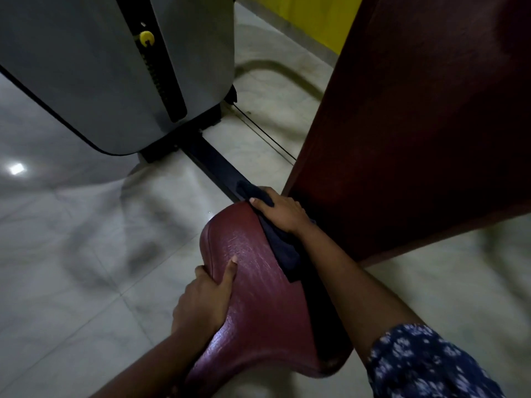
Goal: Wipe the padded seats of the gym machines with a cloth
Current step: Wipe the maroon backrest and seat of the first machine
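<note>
The left hand (205, 297) is clamping the left rim of the maroon padded vinyl seat (253, 305) while the right hand (280, 214), fingers curled, is pressing the dark navy cloth (283, 251) onto its far edge mid-wipe, likely needing a sweep across the middle next.

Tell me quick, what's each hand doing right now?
Left hand: grips the padded seat by its left edge, thumb on top.
Right hand: grips the dark cloth, pressing it against the seat's far end.

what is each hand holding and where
Left hand grips the seat by its left edge, thumb on top. Right hand holds the cloth at its far end against the seat's far corner.
</note>
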The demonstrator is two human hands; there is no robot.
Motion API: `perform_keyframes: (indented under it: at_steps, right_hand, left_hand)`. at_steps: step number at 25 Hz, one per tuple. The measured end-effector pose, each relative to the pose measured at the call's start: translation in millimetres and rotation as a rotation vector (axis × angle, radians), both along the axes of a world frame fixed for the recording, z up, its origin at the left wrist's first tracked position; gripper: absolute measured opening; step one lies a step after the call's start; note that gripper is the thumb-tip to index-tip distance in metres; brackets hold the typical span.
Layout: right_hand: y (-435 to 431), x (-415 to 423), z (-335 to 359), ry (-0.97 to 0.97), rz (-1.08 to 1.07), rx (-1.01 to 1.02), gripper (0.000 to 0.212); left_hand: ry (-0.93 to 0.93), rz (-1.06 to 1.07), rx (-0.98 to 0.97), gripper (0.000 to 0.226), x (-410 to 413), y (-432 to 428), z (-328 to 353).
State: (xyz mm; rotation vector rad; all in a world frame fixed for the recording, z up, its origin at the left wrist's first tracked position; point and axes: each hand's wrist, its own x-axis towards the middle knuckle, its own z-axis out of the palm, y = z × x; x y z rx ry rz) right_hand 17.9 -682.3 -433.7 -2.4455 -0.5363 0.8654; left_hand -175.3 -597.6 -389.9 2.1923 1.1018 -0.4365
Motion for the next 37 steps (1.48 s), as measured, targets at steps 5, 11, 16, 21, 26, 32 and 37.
perform_keyframes:
  at_steps: [5, 11, 16, 21, 26, 32, 37]
  right_hand:
    - [-86, -54, 3, -0.041, -0.24, -0.087, 0.062]
    - [-31, -25, 12, -0.032, -0.167, -0.057, 0.061]
    - [-106, -67, 4, 0.046, -0.367, -0.079, 0.061]
    - [-148, -116, 2, 0.119, -0.738, 0.169, 0.049]
    - [-137, -173, -5, 0.105, -1.408, 0.274, 0.049]
    - [-66, -213, 8, 0.054, -2.0, 0.177, 0.062]
    - [2, -222, 46, 0.1, -2.074, 0.196, 0.073]
  left_hand:
    - [0.004, -0.005, 0.006, 0.077, 0, -3, 6]
    - [-0.017, -0.004, 0.009, 0.08, -1, -2, 0]
    - [-0.018, -0.012, -0.015, 0.085, -2, -2, -1]
    - [-0.022, 0.03, -0.055, 0.09, -1, 0, -3]
    - [-0.055, 0.039, -0.08, 0.087, -2, -3, 2]
    - [-0.073, 0.054, -0.223, 0.091, -4, 4, 2]
    - [-0.05, 0.1, -0.416, 0.09, -8, 8, 12]
